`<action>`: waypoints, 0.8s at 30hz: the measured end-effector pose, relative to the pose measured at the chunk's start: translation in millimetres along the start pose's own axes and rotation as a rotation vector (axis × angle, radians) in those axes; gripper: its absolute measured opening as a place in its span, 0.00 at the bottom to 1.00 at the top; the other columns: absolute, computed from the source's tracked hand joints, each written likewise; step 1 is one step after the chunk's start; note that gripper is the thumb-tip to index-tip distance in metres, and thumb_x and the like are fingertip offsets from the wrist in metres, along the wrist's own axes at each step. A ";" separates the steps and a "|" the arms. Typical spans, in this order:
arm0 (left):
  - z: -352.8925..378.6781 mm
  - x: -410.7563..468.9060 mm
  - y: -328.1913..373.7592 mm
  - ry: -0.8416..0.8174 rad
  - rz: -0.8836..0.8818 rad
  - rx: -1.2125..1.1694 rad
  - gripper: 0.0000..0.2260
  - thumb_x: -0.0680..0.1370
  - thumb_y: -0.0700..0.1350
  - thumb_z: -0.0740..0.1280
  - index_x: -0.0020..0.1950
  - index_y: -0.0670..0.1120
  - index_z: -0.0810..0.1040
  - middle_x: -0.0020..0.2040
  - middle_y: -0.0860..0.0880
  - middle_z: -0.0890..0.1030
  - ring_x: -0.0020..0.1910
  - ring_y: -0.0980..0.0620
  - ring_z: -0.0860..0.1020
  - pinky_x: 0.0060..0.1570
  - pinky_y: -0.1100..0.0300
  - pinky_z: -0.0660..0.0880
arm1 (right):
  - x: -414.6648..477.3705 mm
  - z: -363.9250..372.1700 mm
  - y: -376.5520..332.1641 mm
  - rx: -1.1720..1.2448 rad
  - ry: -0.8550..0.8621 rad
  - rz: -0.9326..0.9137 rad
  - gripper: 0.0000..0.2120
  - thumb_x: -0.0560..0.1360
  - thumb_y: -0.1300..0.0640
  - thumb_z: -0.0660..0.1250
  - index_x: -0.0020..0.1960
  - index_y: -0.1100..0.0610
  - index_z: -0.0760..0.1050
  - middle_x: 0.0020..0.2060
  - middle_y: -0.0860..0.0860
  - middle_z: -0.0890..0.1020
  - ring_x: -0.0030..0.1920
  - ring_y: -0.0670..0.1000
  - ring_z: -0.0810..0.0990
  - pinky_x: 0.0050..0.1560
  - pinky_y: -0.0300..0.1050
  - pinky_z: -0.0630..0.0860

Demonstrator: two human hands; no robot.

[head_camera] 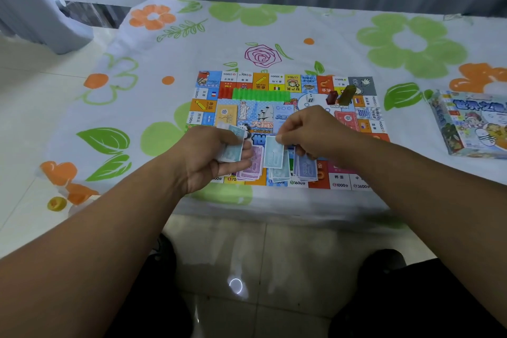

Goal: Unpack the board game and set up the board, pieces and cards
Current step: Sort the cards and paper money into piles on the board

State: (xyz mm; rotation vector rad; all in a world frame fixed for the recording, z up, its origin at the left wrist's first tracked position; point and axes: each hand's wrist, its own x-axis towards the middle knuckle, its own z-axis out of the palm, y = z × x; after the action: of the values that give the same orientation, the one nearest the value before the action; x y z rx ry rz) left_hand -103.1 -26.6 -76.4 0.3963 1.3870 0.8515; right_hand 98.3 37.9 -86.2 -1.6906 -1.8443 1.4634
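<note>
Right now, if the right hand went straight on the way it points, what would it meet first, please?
Probably the left hand and its stack of bills; the right hand, pinching a blue bill, points leftward at them over the board. Depth unclear.

**Paper, card and clear plastic on a slick cover**

The table cover [301,44] is flower-printed and smooth with a faint sheen, probably plastic film, though the view is too soft to be sure. The board [204,107] is flat printed card, nearly matt. The banknotes [273,155] are thin printed paper. The green houses [260,95], the red token [332,97] and the olive token [347,93] are translucent plastic. The box [472,126] is glossy printed card. The floor tiles [247,255] are polished and mirror a light.
</note>
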 end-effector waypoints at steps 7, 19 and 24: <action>1.8 -1.6 -0.6 -0.024 -0.027 -0.054 0.14 0.78 0.32 0.58 0.61 0.36 0.77 0.53 0.37 0.84 0.51 0.42 0.85 0.39 0.51 0.84 | 1.6 1.8 11.3 -0.073 -0.006 0.027 0.04 0.75 0.59 0.74 0.46 0.60 0.84 0.37 0.54 0.83 0.35 0.51 0.78 0.36 0.46 0.76; 5.4 2.0 -4.7 -0.072 -0.001 -0.014 0.16 0.76 0.26 0.65 0.63 0.35 0.77 0.55 0.38 0.84 0.50 0.41 0.85 0.39 0.54 0.83 | -3.2 10.6 -3.7 0.077 -0.019 -0.099 0.12 0.78 0.51 0.71 0.49 0.61 0.81 0.39 0.57 0.83 0.28 0.47 0.74 0.26 0.39 0.69; 5.3 3.3 -6.1 -0.075 -0.009 0.001 0.15 0.76 0.27 0.66 0.62 0.34 0.77 0.54 0.38 0.84 0.49 0.41 0.85 0.39 0.54 0.83 | -2.9 16.3 -8.1 0.151 -0.042 -0.131 0.14 0.78 0.51 0.71 0.51 0.62 0.80 0.42 0.57 0.85 0.29 0.49 0.77 0.26 0.41 0.70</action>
State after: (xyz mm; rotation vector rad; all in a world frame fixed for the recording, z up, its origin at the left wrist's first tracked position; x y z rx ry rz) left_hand -96.4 -26.9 -82.0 0.4184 1.3193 0.8205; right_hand 82.3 28.8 -86.4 -1.4522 -1.7790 1.5526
